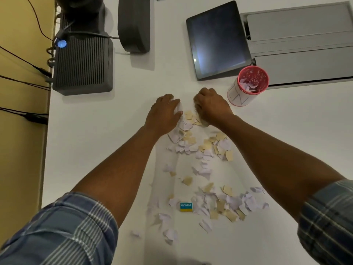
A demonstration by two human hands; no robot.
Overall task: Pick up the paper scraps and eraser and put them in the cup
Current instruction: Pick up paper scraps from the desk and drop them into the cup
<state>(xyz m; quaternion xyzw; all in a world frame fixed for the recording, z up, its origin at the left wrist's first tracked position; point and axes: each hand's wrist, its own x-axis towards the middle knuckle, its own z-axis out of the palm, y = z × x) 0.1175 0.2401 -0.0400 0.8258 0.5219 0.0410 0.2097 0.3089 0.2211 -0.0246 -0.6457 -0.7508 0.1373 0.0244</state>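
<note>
White and tan paper scraps [205, 159] lie scattered over the middle of the white worktop [95, 131]. The eraser [186, 206] lies among the near scraps. At the far end of the pile, the left hand [164, 113] cups scraps with curled fingers, and the right hand [211, 106] is clenched on scraps. The cup [248, 86], pink inside, stands just right of the right hand and already holds scraps. A dark tablet [217, 39] lies beyond it.

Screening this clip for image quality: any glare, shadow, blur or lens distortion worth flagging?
Head view: wide-angle bending curves the table edge on the left; the dark tablet screen carries a small bright glare spot and a faint streak; soft shadows fall from the forearms across the paper scraps; overall slightly soft, yet the eraser lettering stays readable; the cup interior looks mottled.
</note>
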